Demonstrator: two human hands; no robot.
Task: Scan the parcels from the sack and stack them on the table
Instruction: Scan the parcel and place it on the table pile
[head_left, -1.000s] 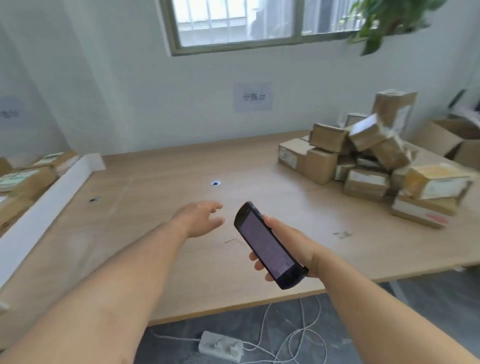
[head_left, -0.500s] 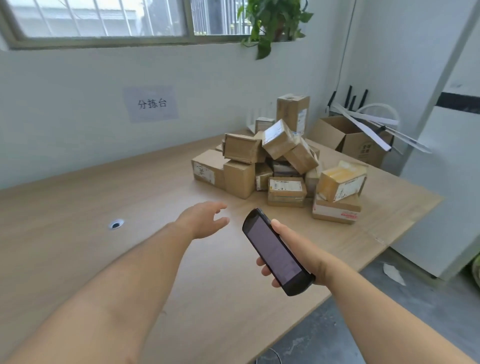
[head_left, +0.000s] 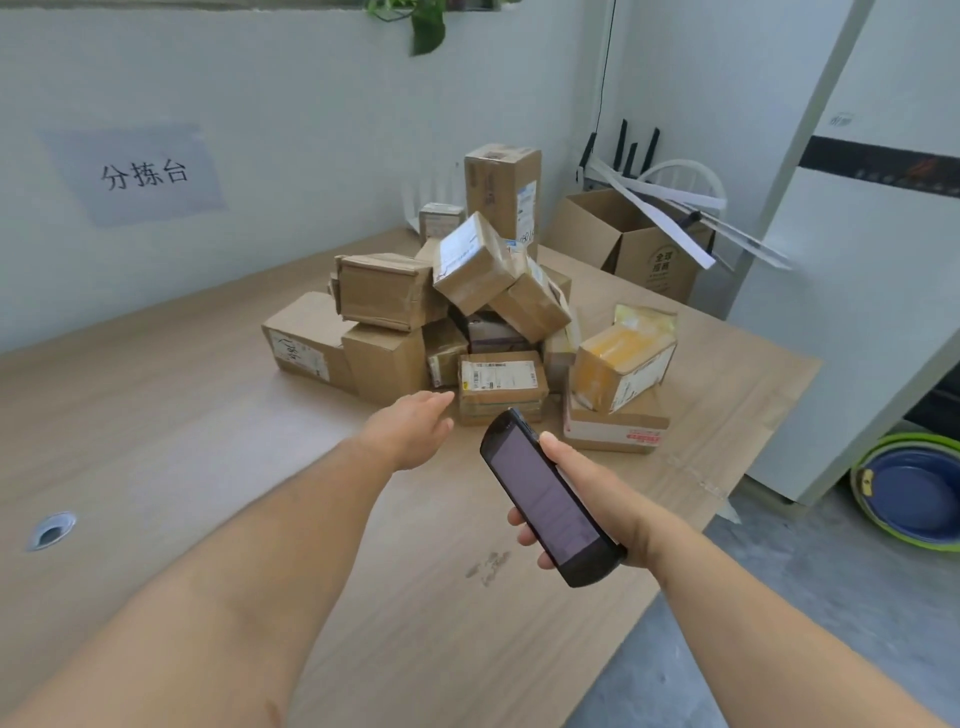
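A heap of brown cardboard parcels (head_left: 467, 312) lies on the wooden table (head_left: 156, 415) toward its far right. At the heap's front sits a small labelled parcel (head_left: 501, 382). My left hand (head_left: 410, 428) reaches out over the table with fingers straight, its fingertips just short of that parcel and holding nothing. My right hand (head_left: 592, 499) grips a black handheld scanner (head_left: 548, 496) with a dark screen, held above the table's near right part. A yellow-taped parcel (head_left: 623, 361) rests on a flat box at the heap's right. No sack is in view.
An open carton (head_left: 639, 244) with white strips stands at the table's far right corner. A white cabinet (head_left: 857, 291) is on the right, with stacked basins (head_left: 909, 493) on the floor beside it. A cable hole (head_left: 51, 531) sits in the table at left.
The view has swung right and closer to the heap. My left hand has reached nearer the front parcel. The scanner stays in my right hand.
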